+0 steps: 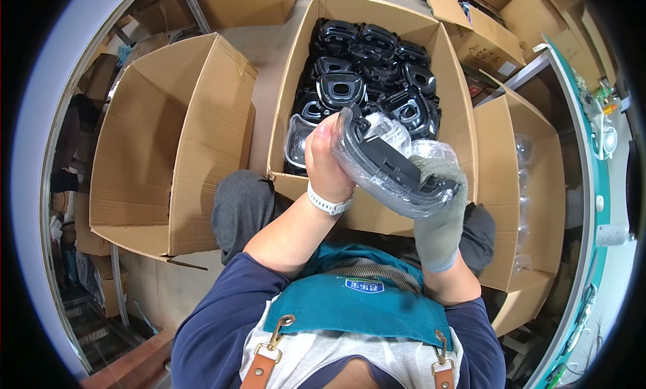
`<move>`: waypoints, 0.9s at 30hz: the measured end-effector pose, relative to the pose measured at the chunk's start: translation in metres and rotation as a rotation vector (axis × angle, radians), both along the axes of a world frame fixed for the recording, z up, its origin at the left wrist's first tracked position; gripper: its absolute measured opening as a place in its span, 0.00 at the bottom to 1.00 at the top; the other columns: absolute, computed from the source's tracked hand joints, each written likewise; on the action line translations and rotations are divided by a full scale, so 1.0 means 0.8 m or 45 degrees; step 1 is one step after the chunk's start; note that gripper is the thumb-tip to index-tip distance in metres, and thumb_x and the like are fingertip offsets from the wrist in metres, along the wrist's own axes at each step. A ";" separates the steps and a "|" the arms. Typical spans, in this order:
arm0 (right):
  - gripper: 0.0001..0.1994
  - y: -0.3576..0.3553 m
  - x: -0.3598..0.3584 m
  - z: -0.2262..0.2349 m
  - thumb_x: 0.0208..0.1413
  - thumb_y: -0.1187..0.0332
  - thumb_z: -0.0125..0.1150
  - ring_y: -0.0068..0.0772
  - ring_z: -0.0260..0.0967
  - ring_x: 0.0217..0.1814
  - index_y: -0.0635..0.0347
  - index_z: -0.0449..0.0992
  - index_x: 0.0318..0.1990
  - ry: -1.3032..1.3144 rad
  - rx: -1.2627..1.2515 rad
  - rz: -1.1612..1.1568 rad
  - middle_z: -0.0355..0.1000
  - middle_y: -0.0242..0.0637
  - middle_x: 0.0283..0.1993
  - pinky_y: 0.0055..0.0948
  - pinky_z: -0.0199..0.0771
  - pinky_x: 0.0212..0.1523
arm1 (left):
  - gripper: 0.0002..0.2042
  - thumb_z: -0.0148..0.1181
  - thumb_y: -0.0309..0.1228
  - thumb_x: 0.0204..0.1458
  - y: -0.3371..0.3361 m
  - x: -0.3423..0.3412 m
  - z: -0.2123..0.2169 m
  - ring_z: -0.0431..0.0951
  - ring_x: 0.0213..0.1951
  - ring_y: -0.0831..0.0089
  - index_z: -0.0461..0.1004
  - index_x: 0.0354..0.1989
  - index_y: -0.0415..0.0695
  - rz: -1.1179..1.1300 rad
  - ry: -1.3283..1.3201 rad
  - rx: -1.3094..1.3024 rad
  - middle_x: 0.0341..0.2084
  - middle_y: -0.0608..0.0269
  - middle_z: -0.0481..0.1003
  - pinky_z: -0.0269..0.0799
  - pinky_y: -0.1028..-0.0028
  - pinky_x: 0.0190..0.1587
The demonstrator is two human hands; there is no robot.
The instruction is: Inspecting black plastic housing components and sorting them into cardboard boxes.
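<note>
Between my two hands is a curved part with a transparent plastic shell and a black inner frame (393,163), tilted down to the right. My bare left hand (324,153), with a white band on its wrist, grips its upper left end. Around its lower right end is my right hand (439,221) in a grey glove; the part hides some of the fingers. Just beyond stands a tall open cardboard box (461,106) between my knees. Several glossy black molded housings (341,89) are piled in it, with clear plastic covers (299,136) at its near end.
To the left stands another open cardboard box (148,147), its visible inside bare. A long carton (538,221) on the right holds several clear plastic pieces (523,180). A teal-edged workbench (592,254) runs along the far right. More cartons (484,42) stand behind.
</note>
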State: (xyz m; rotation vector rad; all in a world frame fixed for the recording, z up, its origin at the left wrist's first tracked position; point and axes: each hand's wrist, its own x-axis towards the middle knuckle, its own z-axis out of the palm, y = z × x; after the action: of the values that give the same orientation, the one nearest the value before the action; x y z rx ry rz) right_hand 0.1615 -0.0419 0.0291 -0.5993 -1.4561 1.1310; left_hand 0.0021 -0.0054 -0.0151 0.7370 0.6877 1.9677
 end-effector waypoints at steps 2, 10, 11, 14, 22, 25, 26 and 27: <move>0.31 -0.004 0.006 0.003 0.43 0.73 0.72 0.32 0.68 0.49 0.63 0.61 0.53 -0.084 -0.041 0.026 0.65 0.40 0.49 0.32 0.68 0.53 | 0.28 0.36 0.57 0.56 -0.002 -0.003 -0.002 0.64 0.22 0.71 0.61 0.21 0.41 -0.028 0.011 0.006 0.15 0.60 0.64 0.59 0.73 0.25; 0.28 -0.008 0.002 0.002 0.38 0.76 0.72 0.30 0.66 0.45 0.66 0.63 0.47 -0.243 -0.048 -0.156 0.64 0.40 0.45 0.28 0.68 0.47 | 0.27 0.37 0.56 0.55 -0.008 0.013 0.005 0.64 0.23 0.72 0.63 0.23 0.42 0.103 0.022 -0.084 0.17 0.63 0.64 0.60 0.73 0.28; 0.28 -0.001 0.002 0.003 0.38 0.76 0.72 0.30 0.66 0.45 0.66 0.63 0.47 -0.244 -0.047 -0.156 0.64 0.40 0.45 0.28 0.68 0.47 | 0.27 0.37 0.56 0.55 -0.006 0.009 0.004 0.64 0.23 0.72 0.63 0.23 0.42 0.103 0.021 -0.083 0.17 0.63 0.64 0.60 0.73 0.28; 0.41 0.009 0.003 0.006 0.36 0.66 0.75 0.39 0.63 0.56 0.68 0.58 0.59 -0.290 0.422 -0.017 0.61 0.46 0.54 0.35 0.63 0.57 | 0.25 0.36 0.55 0.56 0.007 -0.002 0.003 0.62 0.22 0.73 0.63 0.25 0.43 -0.129 -0.050 0.088 0.18 0.64 0.64 0.59 0.72 0.30; 0.32 0.041 0.034 -0.018 0.50 0.72 0.64 0.43 0.58 0.64 0.71 0.57 0.61 -0.490 0.271 -0.476 0.60 0.52 0.62 0.41 0.55 0.66 | 0.15 0.55 0.45 0.53 0.010 0.000 -0.018 0.55 0.23 0.77 0.62 0.22 0.51 -1.190 -1.528 0.037 0.18 0.75 0.55 0.52 0.75 0.29; 0.31 0.086 -0.004 -0.027 0.47 0.70 0.65 0.45 0.60 0.63 0.72 0.60 0.58 -0.599 -0.117 -0.467 0.61 0.54 0.60 0.40 0.57 0.64 | 0.16 0.54 0.45 0.53 0.005 0.003 -0.009 0.55 0.23 0.77 0.61 0.21 0.51 -1.266 -1.618 0.125 0.18 0.75 0.55 0.52 0.75 0.29; 0.32 0.102 -0.014 -0.046 0.47 0.64 0.65 0.47 0.60 0.63 0.71 0.62 0.58 -0.751 0.048 -0.400 0.61 0.54 0.60 0.40 0.58 0.63 | 0.15 0.53 0.47 0.54 0.008 0.003 -0.016 0.59 0.24 0.77 0.63 0.23 0.51 -1.240 -1.428 0.198 0.19 0.76 0.59 0.53 0.76 0.30; 0.34 0.119 -0.023 -0.068 0.48 0.57 0.66 0.49 0.60 0.62 0.70 0.63 0.58 -0.898 0.219 -0.340 0.62 0.55 0.59 0.40 0.59 0.62 | 0.15 0.51 0.48 0.55 0.017 -0.006 -0.021 0.64 0.26 0.75 0.66 0.26 0.50 -1.260 -1.214 0.328 0.21 0.74 0.64 0.57 0.74 0.30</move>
State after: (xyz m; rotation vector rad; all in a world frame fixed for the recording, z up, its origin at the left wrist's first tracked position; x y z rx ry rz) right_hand 0.1431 0.0536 -0.0255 -1.1020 -1.9664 0.5888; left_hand -0.0029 0.0083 -0.0322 0.1262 -0.4608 1.2224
